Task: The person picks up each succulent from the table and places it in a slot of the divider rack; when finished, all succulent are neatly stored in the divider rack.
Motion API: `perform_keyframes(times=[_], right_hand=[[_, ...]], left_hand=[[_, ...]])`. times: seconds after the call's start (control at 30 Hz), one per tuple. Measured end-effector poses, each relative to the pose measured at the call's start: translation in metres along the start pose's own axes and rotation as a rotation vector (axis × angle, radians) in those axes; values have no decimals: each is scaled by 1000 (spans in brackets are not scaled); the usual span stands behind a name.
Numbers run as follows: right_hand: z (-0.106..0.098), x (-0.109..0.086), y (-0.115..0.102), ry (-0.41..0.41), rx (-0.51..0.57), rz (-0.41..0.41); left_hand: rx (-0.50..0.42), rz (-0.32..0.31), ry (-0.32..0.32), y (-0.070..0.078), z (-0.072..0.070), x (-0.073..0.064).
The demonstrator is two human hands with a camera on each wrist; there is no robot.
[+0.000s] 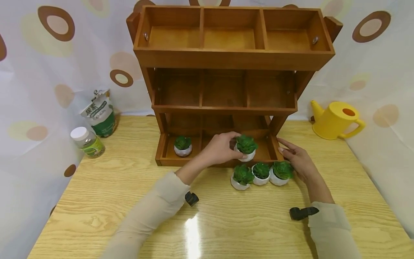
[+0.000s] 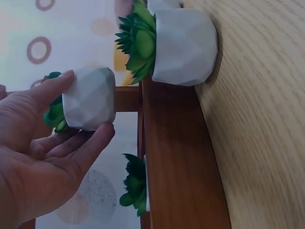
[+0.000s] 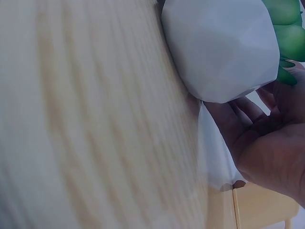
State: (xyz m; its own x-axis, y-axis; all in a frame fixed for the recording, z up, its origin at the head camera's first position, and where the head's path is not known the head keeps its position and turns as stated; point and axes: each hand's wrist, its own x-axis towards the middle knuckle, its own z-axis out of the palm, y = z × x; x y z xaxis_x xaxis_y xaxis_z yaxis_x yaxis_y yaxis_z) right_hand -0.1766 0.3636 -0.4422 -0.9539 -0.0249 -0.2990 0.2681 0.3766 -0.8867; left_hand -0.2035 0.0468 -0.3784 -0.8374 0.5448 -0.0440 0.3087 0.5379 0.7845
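Note:
My left hand (image 1: 220,149) pinches a small succulent in a white faceted pot (image 1: 246,144) between thumb and fingers, over the front of the bottom tier of a wooden three-tier shelf (image 1: 233,59). In the left wrist view, that held pot (image 2: 90,98) is raised above the tier's front board. My right hand (image 1: 299,162) touches the right end of the bottom tier with fingers extended. Beside it, three more potted succulents stand in a row on the table: a left one (image 1: 242,176), a middle one (image 1: 260,173) and a right one (image 1: 280,173). Another potted succulent (image 1: 183,146) sits in the bottom-left compartment.
A yellow watering can (image 1: 334,120) stands at the back right of the wooden table (image 1: 129,201). At the back left are a clear jar with a white lid (image 1: 88,143) and a green-and-white pouch (image 1: 101,115). A patterned cloth (image 1: 35,82) hangs behind.

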Motion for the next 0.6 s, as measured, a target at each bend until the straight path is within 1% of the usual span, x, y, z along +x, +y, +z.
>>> perform_keyframes(times=[0.2, 0.37, 0.5, 0.6], right_hand=[[0, 0, 1, 4, -4, -4], [1, 1, 1, 5, -18, -15], [1, 1, 1, 6, -21, -17], [1, 1, 1, 8, -21, -17]], left_hand=[[27, -2, 22, 1, 13, 15], [40, -36, 20, 2, 24, 25], [66, -47, 28, 5, 30, 31], [67, -56, 29, 8, 32, 36]])
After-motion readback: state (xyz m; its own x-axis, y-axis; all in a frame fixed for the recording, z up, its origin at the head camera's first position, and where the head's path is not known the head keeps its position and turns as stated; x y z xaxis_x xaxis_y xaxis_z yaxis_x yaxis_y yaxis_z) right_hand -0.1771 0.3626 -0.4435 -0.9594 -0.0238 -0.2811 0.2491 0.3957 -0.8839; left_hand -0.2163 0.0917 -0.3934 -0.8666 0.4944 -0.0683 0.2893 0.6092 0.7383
